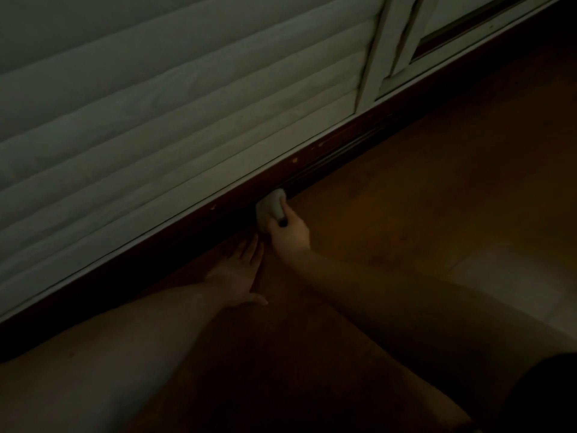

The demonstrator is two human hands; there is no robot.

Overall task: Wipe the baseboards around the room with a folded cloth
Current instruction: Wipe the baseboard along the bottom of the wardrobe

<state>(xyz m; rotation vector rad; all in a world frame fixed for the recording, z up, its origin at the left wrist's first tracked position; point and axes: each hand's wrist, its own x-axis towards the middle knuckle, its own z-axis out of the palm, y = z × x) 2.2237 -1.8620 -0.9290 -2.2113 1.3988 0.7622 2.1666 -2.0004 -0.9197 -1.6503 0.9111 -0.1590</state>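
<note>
**Dim room, head view: cloth pressed to baseboard at mid-run**

The floor [406, 189] is taking up the lower right half of the view, brown and unobstructed from the baseboard out to the right edge; a paler patch [515, 285] is showing near the right margin. Open room for moving is lying along the floor on the right side of the hands, up the diagonal toward the top right corner.

The louvred panel [156, 120] is filling the upper left, its slats running parallel to the baseboard. A pale frame upright [371, 57] is closing the panel's right edge, with a second framed panel [462, 23] beyond it.

The baseboard [343, 145] is running as a dark reddish strip on a long diagonal, from lower left to upper right, between panel and floor. A few light specks are showing on its face.

The left hand [237, 276] is resting flat on the floor just beside the baseboard, fingers straight and spread, pointing up toward the cloth, gripping nothing.

The right hand [288, 232] is clenching round the folded cloth [271, 207], fingers curled over its lower end. The cloth is touching the baseboard at the floor edge; its long axis is lying roughly across the strip, upper end against the wood. Finer folds cannot be told in the dark.
</note>
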